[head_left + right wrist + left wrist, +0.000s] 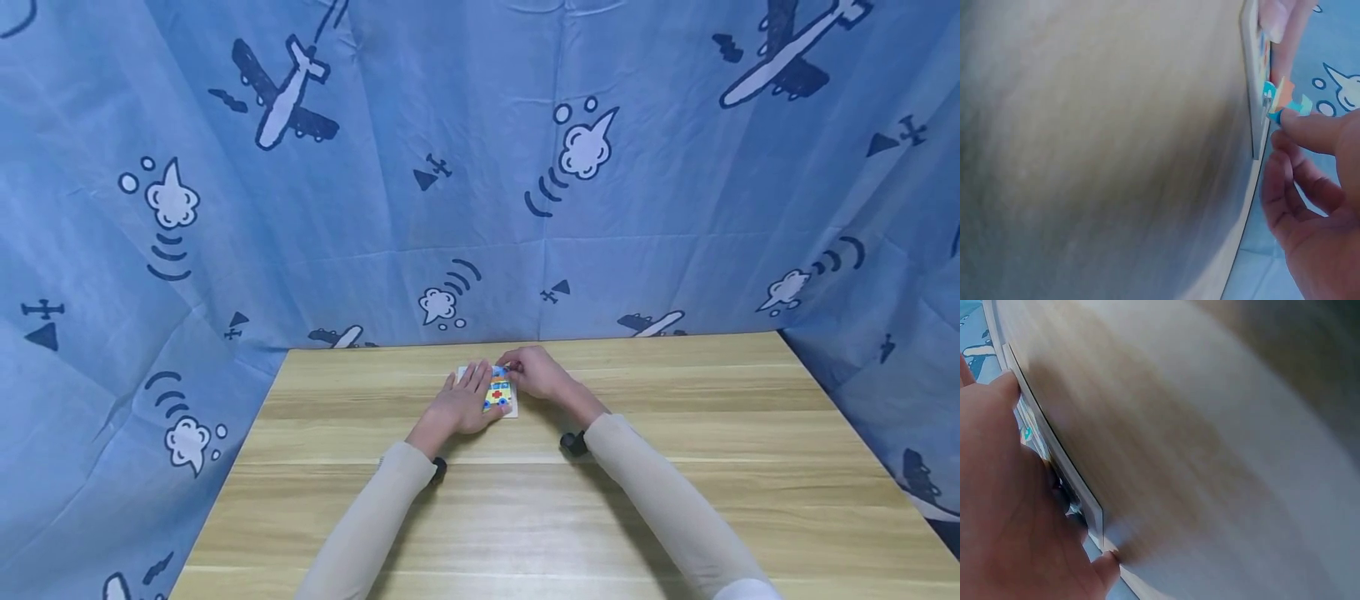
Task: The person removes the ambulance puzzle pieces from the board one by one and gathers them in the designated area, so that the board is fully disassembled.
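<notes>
A small jigsaw puzzle board (513, 410) with a pale rim lies on the table, showing a yellow ambulance picture (497, 388) with a red cross. Across its left part rests my left hand (459, 407), fingers stretched out and thumb along the near edge. My right hand (543, 373) is at the far right corner of the board. In the right wrist view, its thumb and forefinger pinch a teal-and-orange puzzle piece (1284, 95), tilted up at the board's face. The left wrist view shows the board's edge (1063, 456) beside the left hand; most of the picture is hidden there.
The wooden table (675, 500) extends around the board on all sides. Behind it hangs a blue curtain (480, 167) printed with planes and clouds, meeting the table's far edge just beyond the hands. Dark wrist-worn devices (574, 443) sit close to the tabletop.
</notes>
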Demonstrator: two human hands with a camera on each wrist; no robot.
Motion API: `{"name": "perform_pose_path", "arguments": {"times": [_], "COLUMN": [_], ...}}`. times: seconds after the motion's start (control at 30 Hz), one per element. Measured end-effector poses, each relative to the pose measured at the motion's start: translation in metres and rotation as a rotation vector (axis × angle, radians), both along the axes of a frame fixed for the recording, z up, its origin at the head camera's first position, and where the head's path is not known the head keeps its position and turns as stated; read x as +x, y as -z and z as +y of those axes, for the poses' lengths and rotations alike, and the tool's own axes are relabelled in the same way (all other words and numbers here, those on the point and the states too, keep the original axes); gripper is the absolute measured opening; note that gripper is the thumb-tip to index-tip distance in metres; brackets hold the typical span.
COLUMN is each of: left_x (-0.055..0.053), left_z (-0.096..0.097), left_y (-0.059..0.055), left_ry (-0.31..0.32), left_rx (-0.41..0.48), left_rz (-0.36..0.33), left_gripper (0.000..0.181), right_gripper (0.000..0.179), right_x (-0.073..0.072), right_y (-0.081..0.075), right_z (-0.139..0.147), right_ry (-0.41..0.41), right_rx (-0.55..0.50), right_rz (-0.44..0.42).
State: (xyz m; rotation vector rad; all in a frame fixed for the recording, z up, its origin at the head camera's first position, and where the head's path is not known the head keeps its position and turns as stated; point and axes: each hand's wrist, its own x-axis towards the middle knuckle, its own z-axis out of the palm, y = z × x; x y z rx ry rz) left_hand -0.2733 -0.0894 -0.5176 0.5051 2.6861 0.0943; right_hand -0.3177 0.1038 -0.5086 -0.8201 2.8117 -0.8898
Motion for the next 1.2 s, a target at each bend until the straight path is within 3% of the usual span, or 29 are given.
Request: {"name": "perform_pose_path", "arguments": {"times": [0.23, 0.57, 0.83, 0.97, 1.2], "left_x": [-0.002, 0.005, 0.000, 0.004, 0.003], "left_z": [0.000, 0.000, -0.001, 0.000, 0.000], "left_y": [0.006, -0.005, 0.003, -0.002, -0.001], "left_ry": [0.003, 0.000, 0.000, 0.008, 0.016], "left_rx": [-0.007, -0.007, 0.011, -0.001, 0.000], "left_rz": [-0.006, 0.013, -0.002, 0.018, 0.014], "left_gripper": [0.089, 0.087, 0.090, 0.089, 0.088], "right_gripper": [0.024, 0.014, 0.018, 0.022, 0.025], "right_x": [0.003, 0.006, 0.008, 0.009, 0.014], "right_y": [-0.003, -0.017, -0.022, -0.024, -0.029], "right_z": [0.010, 0.038, 0.070, 0.088, 0.122], "right_ry": [0.078, 0.183, 0.235, 0.248, 0.289], "right_rx": [-0.167, -0.395, -0.390, -0.403, -0.337], "right_rz": [-0.086, -0.209, -0.191, -0.193, -0.146]}}
